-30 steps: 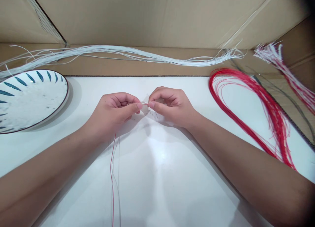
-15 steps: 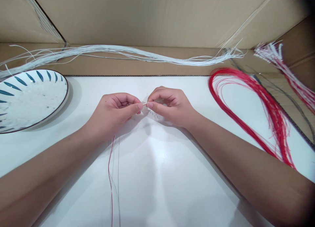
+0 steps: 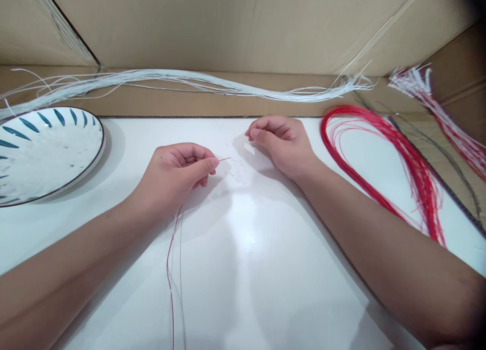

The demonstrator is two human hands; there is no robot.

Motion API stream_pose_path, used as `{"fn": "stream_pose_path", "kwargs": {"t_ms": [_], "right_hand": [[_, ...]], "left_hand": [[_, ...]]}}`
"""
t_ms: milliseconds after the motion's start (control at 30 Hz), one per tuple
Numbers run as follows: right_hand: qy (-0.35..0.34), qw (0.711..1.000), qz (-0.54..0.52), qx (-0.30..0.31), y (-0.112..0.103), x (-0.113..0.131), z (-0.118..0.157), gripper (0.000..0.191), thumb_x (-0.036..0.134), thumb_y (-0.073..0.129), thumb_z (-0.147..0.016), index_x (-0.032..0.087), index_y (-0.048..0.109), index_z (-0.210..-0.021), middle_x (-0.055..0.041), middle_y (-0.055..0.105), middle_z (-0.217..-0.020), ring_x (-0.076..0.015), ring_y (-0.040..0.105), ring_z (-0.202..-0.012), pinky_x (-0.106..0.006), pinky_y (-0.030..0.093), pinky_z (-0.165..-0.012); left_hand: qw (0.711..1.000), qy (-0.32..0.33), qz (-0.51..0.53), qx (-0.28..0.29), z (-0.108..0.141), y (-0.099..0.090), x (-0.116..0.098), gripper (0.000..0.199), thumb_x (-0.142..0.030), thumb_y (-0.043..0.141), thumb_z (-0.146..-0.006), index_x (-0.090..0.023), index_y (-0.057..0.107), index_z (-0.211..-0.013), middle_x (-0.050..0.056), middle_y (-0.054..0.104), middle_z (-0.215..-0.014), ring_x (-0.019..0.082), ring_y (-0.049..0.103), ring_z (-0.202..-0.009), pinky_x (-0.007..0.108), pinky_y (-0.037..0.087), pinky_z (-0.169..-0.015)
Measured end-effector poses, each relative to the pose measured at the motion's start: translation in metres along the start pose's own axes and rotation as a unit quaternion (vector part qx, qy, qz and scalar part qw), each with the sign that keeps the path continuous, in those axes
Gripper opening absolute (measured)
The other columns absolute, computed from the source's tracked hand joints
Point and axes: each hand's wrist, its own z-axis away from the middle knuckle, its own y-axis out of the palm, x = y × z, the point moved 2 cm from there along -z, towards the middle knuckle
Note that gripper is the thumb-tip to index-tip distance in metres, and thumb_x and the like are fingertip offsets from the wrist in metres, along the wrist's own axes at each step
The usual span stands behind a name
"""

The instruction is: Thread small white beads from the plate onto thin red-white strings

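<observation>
**Over a white table, two bare hands work apart, the left one pinching a fine red strand**

From the head camera: the left hand [image 3: 182,170] is above the middle of the table [image 3: 243,269], thumb and forefinger clamped on a red strand [image 3: 225,159]. Its short tip pokes out toward the right hand [image 3: 281,145]; below the left wrist, a red length runs toward the table's near edge. The right hand is well apart, nearer the far edge, thumb and finger pressed together; whether they grip anything, I cannot tell. Small pale bits [image 3: 238,172] lie between the hands.

At the table's far left, partly cut off, sits a white plate [image 3: 56,152] with blue-green dashes and a dark rim. A looped red bundle [image 3: 417,162] lies by the far right corner. Beyond the far edge, a white bundle [image 3: 197,80] stretches along brown cardboard [image 3: 212,31]; beyond the right edge lies a red-and-white bundle [image 3: 444,109].
</observation>
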Motion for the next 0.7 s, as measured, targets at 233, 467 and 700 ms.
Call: {"fn": "stream_pose_path", "kwargs": {"t_ms": [233,467,700], "right_hand": [[0.001,0.980,0.139,0.144,-0.026,-0.011,-0.012,0.018,0.016,0.067,-0.075,0.017,0.078,-0.089,-0.0045,0.072,-0.096,-0.0154,0.061,-0.081,-0.031,0.046,-0.076],[-0.039,0.957,0.179,0.224,-0.027,-0.005,-0.012,0.012,0.027,0.073,-0.080,0.020,0.080,-0.087,-0.0052,0.073,-0.097,-0.0194,0.067,-0.088,-0.034,0.048,-0.081],[0.015,0.991,-0.059,0.118,0.001,0.002,0.001,0.014,0.027,0.082,-0.078,0.017,0.075,-0.084,-0.0004,0.071,-0.078,-0.0104,0.059,-0.068,-0.025,0.047,-0.066]], "left_hand": [[0.999,0.040,0.006,-0.007,0.000,0.003,0.000,0.010,-0.027,0.076,-0.082,-0.021,0.074,-0.074,0.001,0.075,-0.079,0.010,0.058,-0.066,0.021,0.047,-0.062],[0.998,0.054,0.024,-0.007,0.003,0.007,-0.004,0.014,-0.026,0.074,-0.083,-0.019,0.071,-0.072,0.006,0.079,-0.114,0.022,0.072,-0.108,0.028,0.054,-0.084],[0.995,0.100,-0.001,-0.019,0.007,0.008,-0.004,0.015,-0.029,0.072,-0.088,-0.018,0.071,-0.077,0.006,0.077,-0.120,0.021,0.073,-0.106,0.030,0.055,-0.089]]}}
